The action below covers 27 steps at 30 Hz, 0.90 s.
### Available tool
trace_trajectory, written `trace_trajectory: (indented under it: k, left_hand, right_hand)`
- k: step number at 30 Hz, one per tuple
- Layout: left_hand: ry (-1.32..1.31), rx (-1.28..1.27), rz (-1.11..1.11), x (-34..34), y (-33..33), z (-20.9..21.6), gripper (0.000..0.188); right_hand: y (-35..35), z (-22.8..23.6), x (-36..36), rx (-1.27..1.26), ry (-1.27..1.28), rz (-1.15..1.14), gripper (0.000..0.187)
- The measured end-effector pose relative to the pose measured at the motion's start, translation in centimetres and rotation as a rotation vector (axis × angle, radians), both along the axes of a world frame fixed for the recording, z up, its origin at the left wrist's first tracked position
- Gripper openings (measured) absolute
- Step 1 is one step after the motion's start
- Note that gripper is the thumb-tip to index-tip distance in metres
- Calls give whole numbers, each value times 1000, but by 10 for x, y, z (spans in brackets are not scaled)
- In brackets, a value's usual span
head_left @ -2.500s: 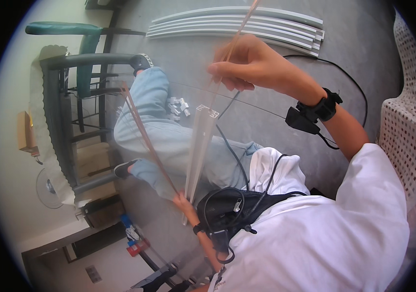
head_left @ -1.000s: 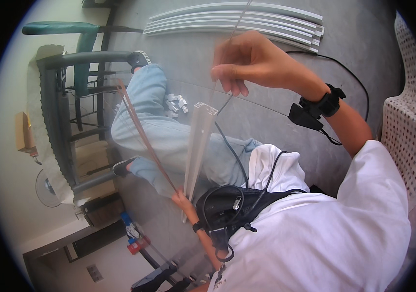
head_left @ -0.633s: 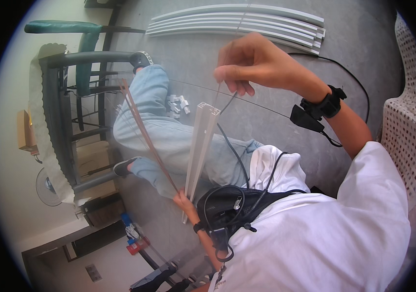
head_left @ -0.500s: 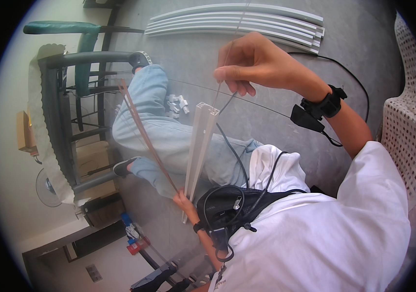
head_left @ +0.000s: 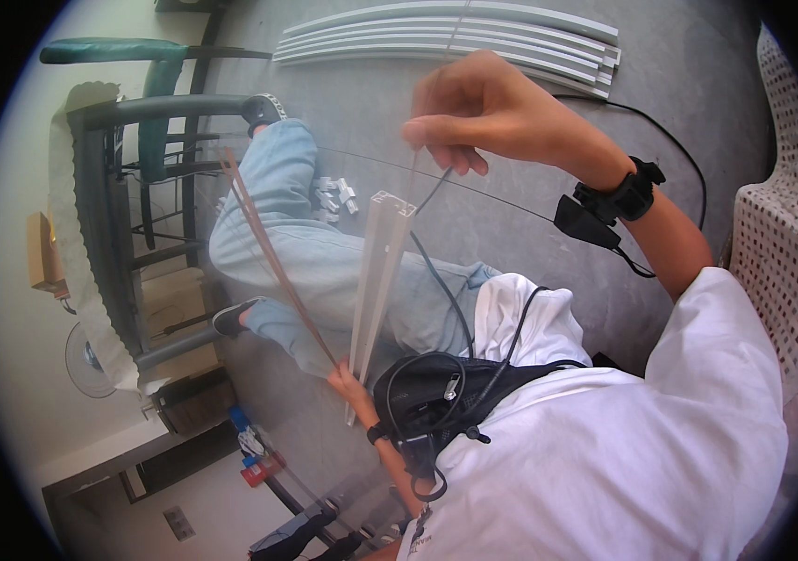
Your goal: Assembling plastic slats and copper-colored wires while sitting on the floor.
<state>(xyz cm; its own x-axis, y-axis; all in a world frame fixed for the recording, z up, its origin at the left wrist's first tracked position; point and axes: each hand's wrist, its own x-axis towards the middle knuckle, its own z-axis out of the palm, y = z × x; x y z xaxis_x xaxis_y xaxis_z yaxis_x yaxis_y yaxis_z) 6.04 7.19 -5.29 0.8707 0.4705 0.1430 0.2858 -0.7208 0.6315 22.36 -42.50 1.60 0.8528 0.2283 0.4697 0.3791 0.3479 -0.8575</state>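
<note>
My right hand (head_left: pixel 474 117) is raised at the upper middle, thumb and fingers pinching a thin brown strip (head_left: pixel 413 173). This strip runs down to the end of a long white plastic profile (head_left: pixel 377 271), which has a hollow, ribbed end. Whether it sits inside a slot there is too small to tell. Farther down, my left hand (head_left: pixel 350 385) is closed around a bundle of thin brown strips (head_left: pixel 273 257) that fans out up and leftward. The profile's lower part lies against that hand; its grip there is partly hidden.
Several white profiles (head_left: pixel 446 42) lie on the grey floor at the top. Small white pieces (head_left: pixel 334 198) lie beside my leg. Black cables (head_left: pixel 441 280) hang from a black waist bag (head_left: pixel 418 397). A dark chair (head_left: pixel 119 112) and a fan (head_left: pixel 88 358) stand left, a cloth-covered seat (head_left: pixel 777 262) right.
Both hands, the strips and the profile have shifted very slightly up and left in the view, along with the surroundings. Both grips look the same.
</note>
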Motion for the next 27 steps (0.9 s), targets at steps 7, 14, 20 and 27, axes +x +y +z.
trace_trajectory:
  k: [7, 14, 20, 27]
  left_hand:
    - [14, 36, 8, 0, 0, 1, 36]
    - [-2, 51, -2, -1, 6, -2, 37]
    - [-8, 99, 8, 0, 21, -10, 37]
    - [-30, 17, 12, -1, 16, -9, 36]
  right_hand:
    - [3, -2, 1, 16, -1, 1, 28]
    - [2, 3, -3, -22, 18, -10, 28]
    - [4, 11, -11, -62, 76, -55, 29]
    - [6, 16, -12, -73, 107, -76, 29]
